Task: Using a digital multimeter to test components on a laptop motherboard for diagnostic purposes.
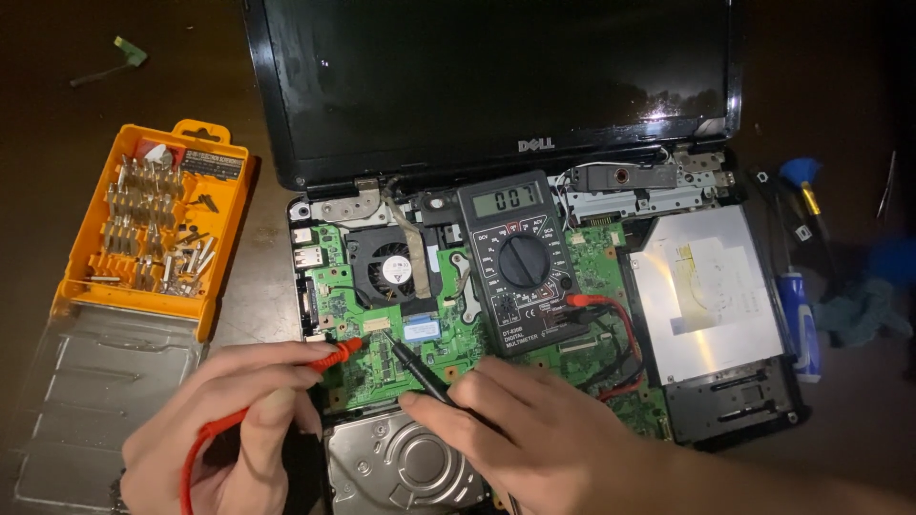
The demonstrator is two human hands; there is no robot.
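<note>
Seen from above, two bare hands are working over one opened laptop (496,315) lying on a dark worktop (57,143), its dark screen (491,76) standing at the far side. The left hand (224,429), at the near left, is closing its fingers around one red probe (329,357), whose tip is touching the left part of the green circuit board (382,367). The right hand (534,434), near the centre, is pinching one black probe (415,367) between its fingers, the tip resting on the same board just right of the red one. One black multimeter (520,262) is lying on the board beyond the hands, its display lit, with red and black leads running from its right side. One round cooling fan (391,269) is sitting to its left, one silver optical drive (706,296) to its right, and one hard drive (410,463) between the hands. At the far left, one orange bit case (157,224) is lying open. Two blue-handled tools (800,286) are lying at the right.
</note>
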